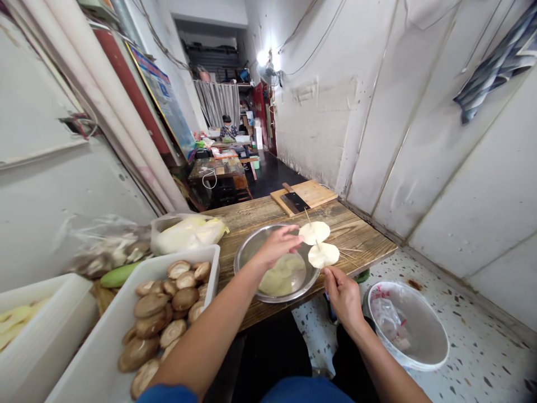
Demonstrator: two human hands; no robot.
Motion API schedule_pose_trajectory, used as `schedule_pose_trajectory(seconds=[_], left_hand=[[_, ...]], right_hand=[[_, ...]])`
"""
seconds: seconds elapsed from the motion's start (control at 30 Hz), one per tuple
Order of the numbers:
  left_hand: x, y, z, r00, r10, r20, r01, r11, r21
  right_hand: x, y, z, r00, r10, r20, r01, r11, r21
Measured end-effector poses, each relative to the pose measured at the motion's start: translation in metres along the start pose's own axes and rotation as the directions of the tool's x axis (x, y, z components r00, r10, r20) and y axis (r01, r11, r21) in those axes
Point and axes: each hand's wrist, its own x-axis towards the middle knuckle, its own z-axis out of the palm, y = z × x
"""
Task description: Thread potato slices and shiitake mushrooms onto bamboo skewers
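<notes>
My left hand [282, 245] reaches over a steel bowl [241, 254], its fingertips pinching the left edge of a pale, thin slice [315, 233] that looks like potato. A second similar slice [323, 256] sits just below it. Thin bamboo skewers [307, 216] pass through the slices. Below the lower slice, my right hand [343, 294] is closed with thumb and fingers on the lower end of a skewer. In the bowl, more pale slices [282, 275] lie in liquid. Several loose skewers [351, 250] rest on the wooden table [356, 226] to the right.
A cleaver [295, 202] lies on a cutting board [316, 193] at the table's far end. At left stand a white tub [213, 263] of shiitake mushrooms [151, 307] and another tub [62, 313] of slices. A lined bin [436, 336] is at right. A person [228, 130] sits far back.
</notes>
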Motion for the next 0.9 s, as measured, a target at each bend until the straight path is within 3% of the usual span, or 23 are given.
schedule_pose_trajectory(seconds=[0.17, 0.33, 0.57, 0.77, 0.9], left_hand=[[-0.007, -0.004, 0.026, 0.986, 0.135, -0.101, -0.152, 0.971, -0.186], [-0.011, -0.004, 0.031, 0.999, 0.033, 0.002, -0.028, 0.871, -0.491], [-0.013, 0.002, 0.029, 0.999, 0.038, 0.02, -0.024, 0.883, -0.469], [-0.013, 0.011, 0.025, 0.993, 0.002, -0.117, -0.043, 0.936, -0.35], [-0.014, 0.01, 0.022, 0.992, -0.06, -0.112, 0.023, 0.954, -0.3]], right_hand=[[-0.004, -0.008, 0.006, 0.998, -0.03, 0.051, 0.031, 0.999, -0.025], [-0.005, -0.011, 0.008, 0.992, 0.027, 0.126, -0.037, 0.996, 0.075], [-0.005, -0.015, 0.011, 0.95, 0.198, 0.242, -0.283, 0.873, 0.397], [-0.008, -0.017, 0.01, 0.952, 0.199, 0.231, -0.282, 0.864, 0.416], [-0.007, -0.021, 0.008, 0.962, 0.189, 0.197, -0.253, 0.888, 0.384]])
